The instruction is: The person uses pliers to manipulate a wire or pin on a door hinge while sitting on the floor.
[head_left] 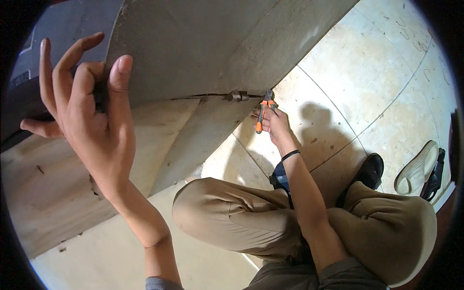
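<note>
My right hand (276,124) is closed around a pair of pliers (261,117) with orange and dark grey handles. The pliers' jaws point up and meet the edge of a large dark grey panel (193,48), close to the tile floor. A small metal hinge-like piece (237,96) sits in the seam just left of the jaws; whether the jaws grip anything is too small to see. Raised at the left, my left hand (92,101) has its fingers spread and bent, with nothing visible in them. It is in front of the panel's dark left part.
Below the seam lies a worn, stained board (58,198) with a greyer strip beside it. Pale floor tiles (338,63) stretch to the right, with several bent wire-like pieces (405,34) at the far right. A pale sandal (416,166) lies near my black shoe (371,171).
</note>
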{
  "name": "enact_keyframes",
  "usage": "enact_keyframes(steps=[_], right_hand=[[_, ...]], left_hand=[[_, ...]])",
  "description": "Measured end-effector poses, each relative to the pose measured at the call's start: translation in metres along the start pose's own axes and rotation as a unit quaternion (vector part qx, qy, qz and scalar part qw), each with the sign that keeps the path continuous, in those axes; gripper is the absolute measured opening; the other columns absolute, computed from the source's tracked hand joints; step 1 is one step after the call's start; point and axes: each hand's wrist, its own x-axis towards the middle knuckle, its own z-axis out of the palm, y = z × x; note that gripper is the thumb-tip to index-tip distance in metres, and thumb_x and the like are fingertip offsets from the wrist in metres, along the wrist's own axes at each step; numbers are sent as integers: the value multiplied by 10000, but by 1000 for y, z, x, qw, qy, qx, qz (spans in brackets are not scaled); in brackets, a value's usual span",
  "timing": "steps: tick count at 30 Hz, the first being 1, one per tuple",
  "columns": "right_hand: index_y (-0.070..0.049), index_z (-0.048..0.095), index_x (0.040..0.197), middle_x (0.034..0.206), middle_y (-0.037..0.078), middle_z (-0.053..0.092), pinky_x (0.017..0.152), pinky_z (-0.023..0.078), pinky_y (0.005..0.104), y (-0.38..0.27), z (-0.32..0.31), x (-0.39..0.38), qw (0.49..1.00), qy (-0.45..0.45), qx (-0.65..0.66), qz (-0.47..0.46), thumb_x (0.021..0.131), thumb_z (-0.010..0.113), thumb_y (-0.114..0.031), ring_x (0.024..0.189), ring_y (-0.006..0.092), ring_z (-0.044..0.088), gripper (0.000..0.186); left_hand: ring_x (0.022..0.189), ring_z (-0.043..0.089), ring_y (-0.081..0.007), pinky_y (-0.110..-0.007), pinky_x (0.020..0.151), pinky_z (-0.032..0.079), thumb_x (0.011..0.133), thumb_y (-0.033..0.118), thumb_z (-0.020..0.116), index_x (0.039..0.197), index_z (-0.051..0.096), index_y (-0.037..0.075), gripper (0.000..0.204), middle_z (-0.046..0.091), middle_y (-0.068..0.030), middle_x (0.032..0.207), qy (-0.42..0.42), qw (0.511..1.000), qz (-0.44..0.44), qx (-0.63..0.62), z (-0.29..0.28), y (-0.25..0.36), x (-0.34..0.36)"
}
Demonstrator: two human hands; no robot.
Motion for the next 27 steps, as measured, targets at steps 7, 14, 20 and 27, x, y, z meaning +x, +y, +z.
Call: enact_keyframes(steps=[7,14,20,27], right_hand=[[-114,590,1227,971,124,685,689,575,416,1,-8,4,980,-62,183,58,1008,587,-280,859,261,698,274],[-133,568,945,805,67,631,601,524,389,-24,-7,7,955,-142,177,193,929,691,-208,686,216,630,144],[-103,536,846,697,60,581,556,495,355,-11,-14,17,969,-133,152,143,944,677,-197,584,190,571,197],[-148,495,829,708,3,541,557,461,304,-28,11,-8,962,-131,163,177,942,726,-271,576,140,524,285]], left_hand=[[1509,306,-325,-487,1210,166,975,197,697,804,608,36,251,656,-58,1331,0,999,-23,-37,-5,12,6],[1520,302,-300,-546,1221,34,948,261,741,780,622,79,274,687,1,1281,19,999,-28,-36,-4,7,2],[1367,456,-325,-529,1159,284,948,187,735,1084,652,45,214,670,-85,1281,113,993,-16,-21,-7,33,-3],[927,677,-348,-442,850,529,924,449,717,1106,630,-40,529,681,-205,954,-260,789,-419,-367,48,188,-83]])
